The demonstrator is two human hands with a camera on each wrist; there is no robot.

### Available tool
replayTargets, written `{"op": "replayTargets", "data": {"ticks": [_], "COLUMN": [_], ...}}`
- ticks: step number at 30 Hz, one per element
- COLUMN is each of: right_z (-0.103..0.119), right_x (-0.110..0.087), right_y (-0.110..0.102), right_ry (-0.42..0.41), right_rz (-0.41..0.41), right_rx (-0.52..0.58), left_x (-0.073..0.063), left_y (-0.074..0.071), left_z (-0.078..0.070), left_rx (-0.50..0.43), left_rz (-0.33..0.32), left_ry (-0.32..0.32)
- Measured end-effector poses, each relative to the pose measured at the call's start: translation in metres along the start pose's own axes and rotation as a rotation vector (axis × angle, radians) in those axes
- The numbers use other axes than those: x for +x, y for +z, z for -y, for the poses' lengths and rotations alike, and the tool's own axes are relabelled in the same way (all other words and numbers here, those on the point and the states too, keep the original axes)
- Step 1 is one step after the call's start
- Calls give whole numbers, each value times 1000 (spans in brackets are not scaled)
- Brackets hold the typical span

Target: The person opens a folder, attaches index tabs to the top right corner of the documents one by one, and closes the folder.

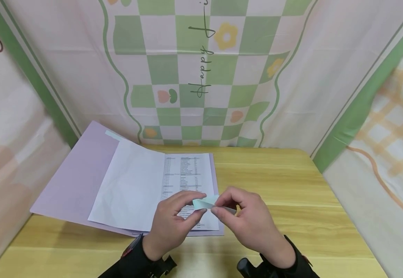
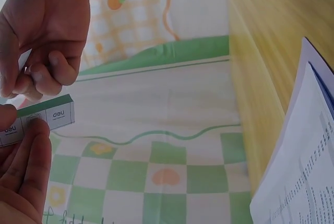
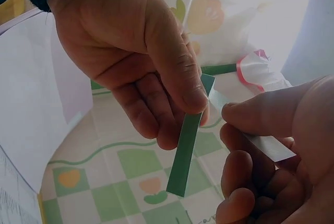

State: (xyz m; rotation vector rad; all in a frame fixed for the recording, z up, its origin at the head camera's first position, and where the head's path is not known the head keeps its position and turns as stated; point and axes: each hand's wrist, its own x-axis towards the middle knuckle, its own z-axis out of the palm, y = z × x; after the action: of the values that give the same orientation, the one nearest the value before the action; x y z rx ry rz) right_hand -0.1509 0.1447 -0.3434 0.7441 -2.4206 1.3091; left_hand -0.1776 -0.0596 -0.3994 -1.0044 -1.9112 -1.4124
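Head view: left fingers [image 1: 184, 196] and right fingers [image 1: 227, 195] pinch a pale-green strip [image 1: 204, 202], apparently folded paper.

We have the folder [image 1: 69, 177] on the table [image 1: 277, 170], papers [image 1: 132, 181] in it. Behind the folder we see the cloth [image 1: 204, 65]. Over the folder's right half are the left hand [image 1: 171, 218] and strip [image 1: 204, 203]; mostly right of the folder, the right hand [image 1: 251, 220].

This looks like a small curtained desk nook: patterned cloth [image 1: 222, 69] surrounds a wood-grain table [image 1: 274, 173].
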Motion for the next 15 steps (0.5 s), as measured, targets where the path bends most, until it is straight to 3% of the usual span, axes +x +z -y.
{"op": "replayTargets", "data": {"ticks": [4, 8, 11, 15], "right_z": [-3, -8, -13, -22], "right_x": [0, -3, -8, -14], "right_y": [-5, -16, -26, -39], "right_ry": [-6, 44, 98, 149], "right_rz": [-29, -80, -112, -131], "right_rx": [-20, -67, -123, -184], "left_x": [0, -3, -5, -7], "left_y": [-3, -6, -5, 1], "left_z": [1, 6, 10, 13], "left_rx": [-43, -102, -63, 79], "left_rz": [-9, 11, 80, 232], "left_ry": [-71, -141, -163, -191]}}
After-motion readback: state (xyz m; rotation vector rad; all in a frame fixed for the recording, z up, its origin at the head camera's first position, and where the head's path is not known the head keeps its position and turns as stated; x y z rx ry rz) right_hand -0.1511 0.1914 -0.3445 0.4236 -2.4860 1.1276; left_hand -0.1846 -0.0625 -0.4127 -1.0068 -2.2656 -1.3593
